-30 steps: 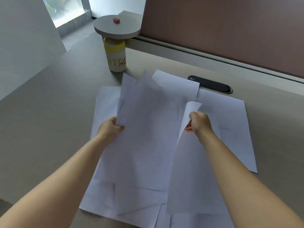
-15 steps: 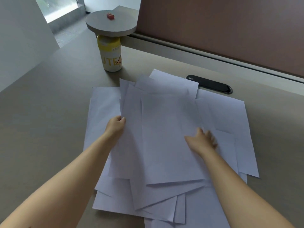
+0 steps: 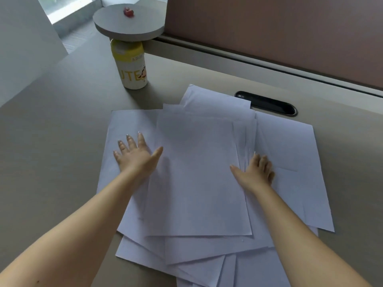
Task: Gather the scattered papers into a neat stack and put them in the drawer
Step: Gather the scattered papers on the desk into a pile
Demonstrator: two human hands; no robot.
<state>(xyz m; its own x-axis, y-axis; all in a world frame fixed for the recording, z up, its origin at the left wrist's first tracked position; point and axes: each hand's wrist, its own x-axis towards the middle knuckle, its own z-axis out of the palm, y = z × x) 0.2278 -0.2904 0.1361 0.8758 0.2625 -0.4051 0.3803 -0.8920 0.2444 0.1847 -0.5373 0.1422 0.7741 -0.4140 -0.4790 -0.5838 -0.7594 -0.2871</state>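
Several white paper sheets [image 3: 196, 172] lie in a loose, overlapping pile on the grey desk [image 3: 51, 131], edges fanned out at the near side. My left hand [image 3: 136, 156] rests flat on the sheets at the pile's left, fingers spread, holding nothing. My right hand [image 3: 255, 170] lies on the right edge of the top sheets, with its fingertips at the fanned paper edges and the thumb on the top sheet. No drawer is in view.
A yellow-and-white bottle [image 3: 130, 63] stands behind the pile at the left, under a round grey shelf [image 3: 128, 23] with a small red object [image 3: 128, 12]. A black cable slot [image 3: 267, 103] sits at the pile's far right. A brown partition [image 3: 269, 34] closes the desk's back.
The sheets that both hands held up a second ago now lie flat on the pile. My left hand let go and spread flat; my right hand moved to the top sheets' right edge.
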